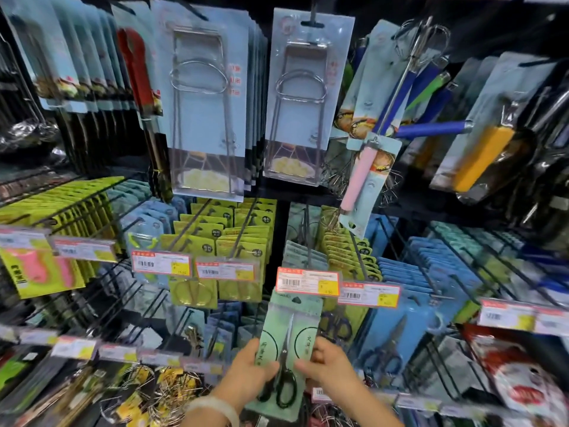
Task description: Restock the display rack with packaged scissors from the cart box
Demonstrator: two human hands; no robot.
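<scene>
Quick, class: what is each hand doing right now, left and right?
Left hand: grips the left edge of the green scissors package.
Right hand: grips the right edge of the same package.

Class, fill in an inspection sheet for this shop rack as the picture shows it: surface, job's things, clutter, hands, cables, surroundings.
Surface: black wire peg rack with hooks, densely hung.
Job's things: pale green carded pack of black-handled scissors, held upright below a red-edged price label.
Clutter: loose wire utensils low on the left.
Hands: left hand and right hand each grip a pack edge.
Cables: nothing seen.
Surroundings: carded metal mashers above; blue carded scissors beside.
</scene>
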